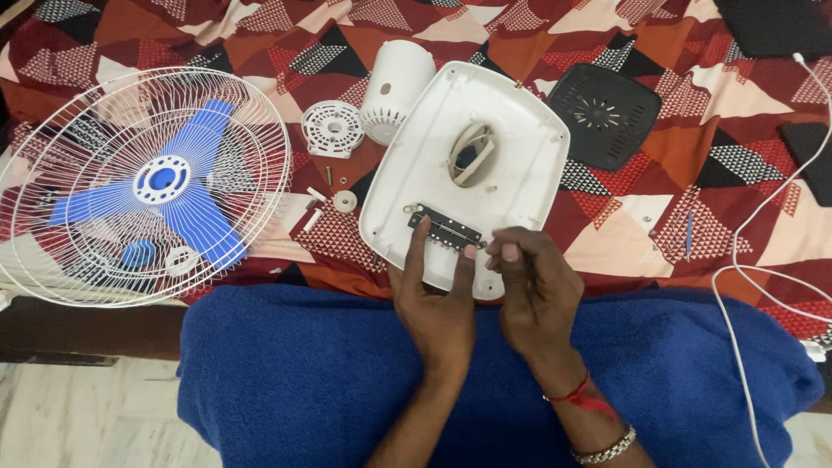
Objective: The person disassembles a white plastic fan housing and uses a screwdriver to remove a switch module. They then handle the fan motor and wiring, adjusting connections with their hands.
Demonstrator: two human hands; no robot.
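Note:
A white plastic fan base shell (511,130) lies upside down on the patterned cloth, with an oval opening in its middle. A small black switch strip (445,229) sits on its near edge. My left hand (438,299) grips the shell's near edge, index finger and thumb either side of the black strip. My right hand (533,290) is beside it at the shell's near right corner, fingertips pinched together on something too small to make out.
A white wire fan guard with blue blades (143,186) lies at the left. A white motor cover (395,87), a round vented cap (333,128), loose screws (316,208), a black vented plate (604,114), a white cable (763,208) and a blue towel (303,373) surround the work.

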